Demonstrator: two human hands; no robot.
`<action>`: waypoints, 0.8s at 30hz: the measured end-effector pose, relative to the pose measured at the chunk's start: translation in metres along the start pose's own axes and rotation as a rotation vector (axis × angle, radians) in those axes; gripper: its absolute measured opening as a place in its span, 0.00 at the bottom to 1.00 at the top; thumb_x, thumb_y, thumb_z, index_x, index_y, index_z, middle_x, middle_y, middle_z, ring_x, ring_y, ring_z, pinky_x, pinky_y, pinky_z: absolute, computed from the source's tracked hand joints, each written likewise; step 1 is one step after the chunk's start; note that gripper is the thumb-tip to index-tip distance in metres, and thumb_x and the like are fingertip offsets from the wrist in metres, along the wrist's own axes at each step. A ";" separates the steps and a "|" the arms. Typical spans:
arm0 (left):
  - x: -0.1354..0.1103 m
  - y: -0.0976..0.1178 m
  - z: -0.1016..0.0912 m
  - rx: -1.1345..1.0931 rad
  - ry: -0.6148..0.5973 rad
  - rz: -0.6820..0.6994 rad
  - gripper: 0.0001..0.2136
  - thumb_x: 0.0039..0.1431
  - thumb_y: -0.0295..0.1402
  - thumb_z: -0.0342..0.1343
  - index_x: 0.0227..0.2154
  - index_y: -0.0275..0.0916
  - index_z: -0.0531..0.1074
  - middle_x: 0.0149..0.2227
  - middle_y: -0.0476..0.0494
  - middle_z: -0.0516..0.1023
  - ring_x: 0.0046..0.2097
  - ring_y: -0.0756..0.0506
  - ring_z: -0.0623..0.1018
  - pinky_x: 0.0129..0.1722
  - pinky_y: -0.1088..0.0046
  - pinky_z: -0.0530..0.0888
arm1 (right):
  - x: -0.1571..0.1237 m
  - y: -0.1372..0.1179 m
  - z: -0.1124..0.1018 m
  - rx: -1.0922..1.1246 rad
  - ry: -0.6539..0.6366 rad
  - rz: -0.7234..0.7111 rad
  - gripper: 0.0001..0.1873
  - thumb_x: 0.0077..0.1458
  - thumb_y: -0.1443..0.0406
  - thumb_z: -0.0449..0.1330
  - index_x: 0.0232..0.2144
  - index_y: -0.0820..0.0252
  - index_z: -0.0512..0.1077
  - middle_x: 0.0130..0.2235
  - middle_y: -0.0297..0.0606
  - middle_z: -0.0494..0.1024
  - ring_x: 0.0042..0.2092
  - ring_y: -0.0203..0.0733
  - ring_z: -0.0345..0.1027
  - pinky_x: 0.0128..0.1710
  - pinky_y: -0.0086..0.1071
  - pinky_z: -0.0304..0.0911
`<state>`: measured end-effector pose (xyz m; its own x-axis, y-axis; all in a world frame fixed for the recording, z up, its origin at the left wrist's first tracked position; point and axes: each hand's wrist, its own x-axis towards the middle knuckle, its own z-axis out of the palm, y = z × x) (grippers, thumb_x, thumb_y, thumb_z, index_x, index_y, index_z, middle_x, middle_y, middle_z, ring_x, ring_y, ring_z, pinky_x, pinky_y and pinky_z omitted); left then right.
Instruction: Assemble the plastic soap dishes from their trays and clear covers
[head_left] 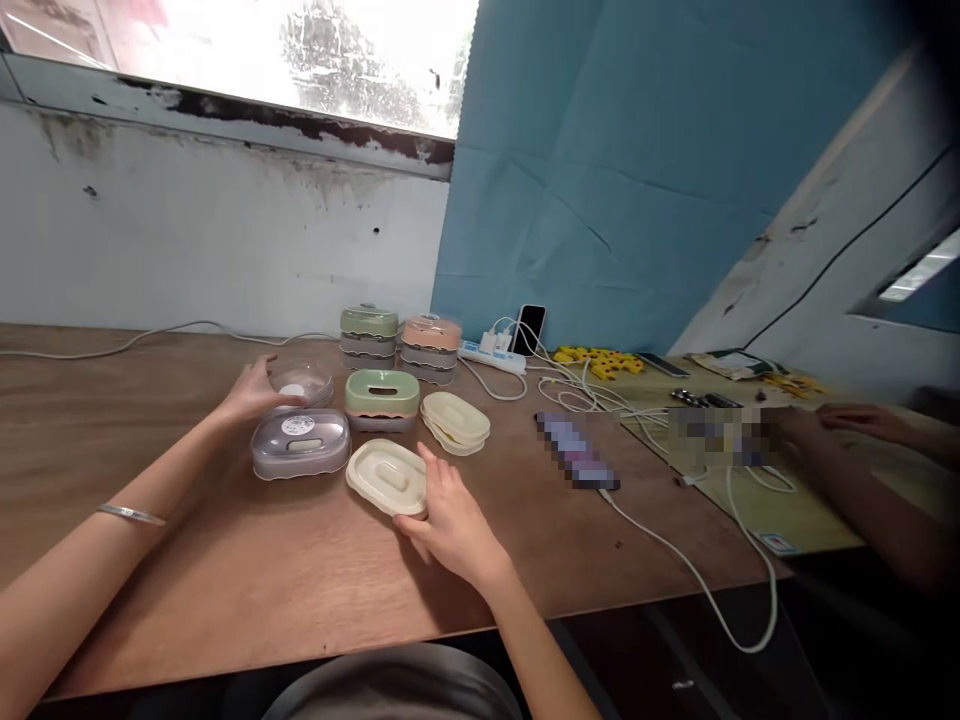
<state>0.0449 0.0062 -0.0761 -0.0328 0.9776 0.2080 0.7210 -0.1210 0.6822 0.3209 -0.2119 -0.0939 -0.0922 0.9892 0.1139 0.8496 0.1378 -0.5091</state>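
Note:
My left hand [253, 390] curves its fingers and thumb around the near-left side of a clear plastic cover [313, 380] with a round white label. In front of it sits a greyish, clear-topped oval box [301, 458], labelled the same way. My right hand [454, 520] grips the right edge of a cream oval lid [379, 475], thumb at the near side, fingers partly hidden. Behind that lid lie several stacked cream lids [455, 420]. A green-topped box [382, 392] with a slot stands between the two hands, its lower part grey.
Boxes with a green top [369, 322] and a peach top [430, 333] are stacked by the wall. Right of them are a power strip [491, 357], tangled white cables, a leaning phone [529, 328] and a blurred phone [576, 450]. Another person's hands [855, 425] work at far right.

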 end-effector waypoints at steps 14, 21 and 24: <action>-0.023 -0.023 0.018 -0.560 0.276 -0.341 0.22 0.62 0.34 0.57 0.56 0.35 0.61 0.48 0.37 0.73 0.45 0.43 0.77 0.42 0.64 0.76 | 0.086 -0.017 -0.039 -0.094 0.293 -0.211 0.17 0.58 0.66 0.58 0.50 0.54 0.69 0.54 0.43 0.72 0.61 0.53 0.56 0.58 0.51 0.54; -0.019 -0.026 0.021 -0.721 0.283 -0.365 0.15 0.64 0.34 0.55 0.51 0.35 0.67 0.49 0.39 0.72 0.45 0.43 0.76 0.43 0.60 0.76 | 0.119 0.021 0.005 -0.076 0.344 -0.136 0.12 0.58 0.69 0.57 0.43 0.54 0.75 0.50 0.43 0.75 0.55 0.54 0.64 0.54 0.49 0.59; -0.014 -0.029 0.017 -0.787 0.295 -0.407 0.15 0.64 0.35 0.54 0.51 0.36 0.67 0.50 0.39 0.72 0.46 0.42 0.76 0.44 0.59 0.75 | 0.119 0.027 0.012 -0.025 0.412 -0.142 0.13 0.59 0.69 0.54 0.44 0.55 0.75 0.47 0.41 0.77 0.49 0.47 0.69 0.50 0.40 0.64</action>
<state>0.0368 -0.0008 -0.1106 -0.4321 0.9001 -0.0553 -0.0577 0.0337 0.9978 0.3267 -0.0898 -0.1042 0.0020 0.8573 0.5148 0.8562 0.2645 -0.4438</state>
